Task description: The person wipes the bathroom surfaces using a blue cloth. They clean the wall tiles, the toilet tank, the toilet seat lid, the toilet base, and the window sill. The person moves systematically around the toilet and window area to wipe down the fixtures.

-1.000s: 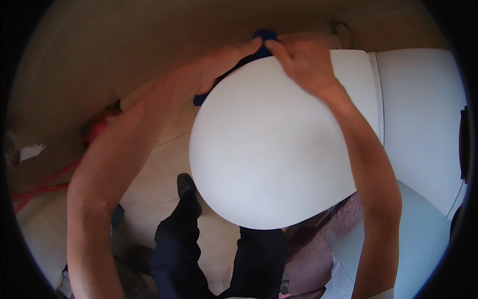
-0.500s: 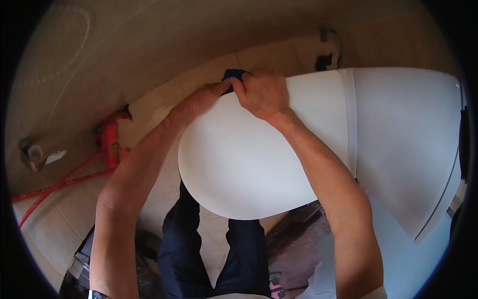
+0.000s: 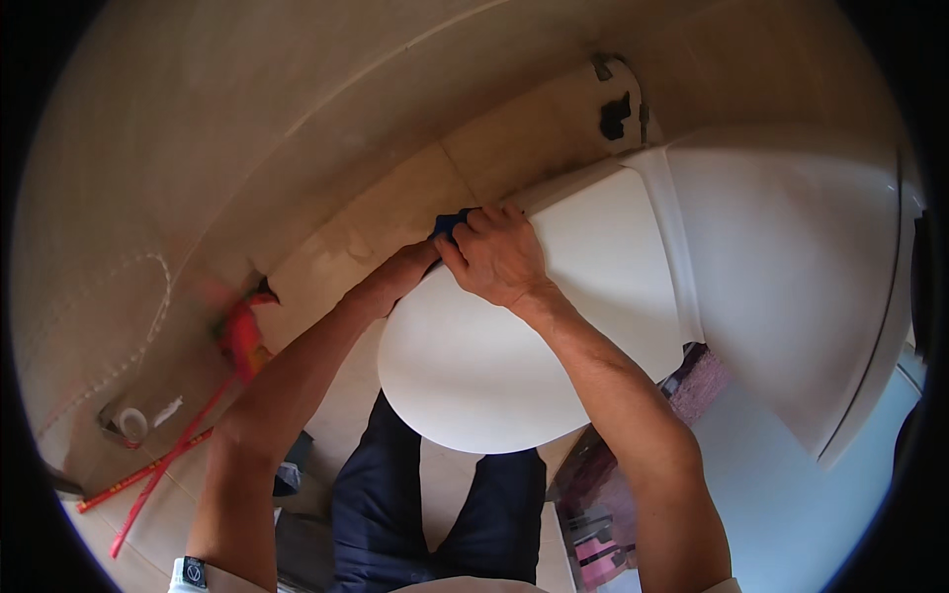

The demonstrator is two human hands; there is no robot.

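Head view: in a cramped tiled room, close by a dull brown-beige wall [image 3: 326, 59], over pale floor tiles [image 3: 405, 198] scored with thin joints. At the center, lowered flat, a white toilet lid [image 3: 494, 376], smooth, hard and broadly rounded, backed at right by a matching white tank [image 3: 791, 267] with swelling sides and a dark seam near the outer edge.

Bunched at the lid's far edge, between both hands, a blue cloth [image 3: 450, 223], soft and folded. Bent over that edge, fingers partly closed and gripping the cloth, the right hand [image 3: 501, 259]. Low against the rim just beside it, the left hand [image 3: 405, 272], fingers mostly hidden; impossible to tell how far open, or whether holding any of the cloth.

Near the foot of the wall, a thin curved pipe [image 3: 638, 84] and a ragged dark patch [image 3: 615, 117]. Along the left, slim red sticks [image 3: 163, 474] crossed on the tiles, close to a blurred red bundle [image 3: 242, 341] and a pale ring-shaped object [image 3: 130, 423]. At lower right, a flat pale-blue surface [image 3: 781, 465], meeting a rough, mottled pink-purple patch [image 3: 702, 383]. Along the bottom, creased dark trousers [image 3: 376, 514], legs apart, and a white sleeve [image 3: 227, 581] on the left arm.
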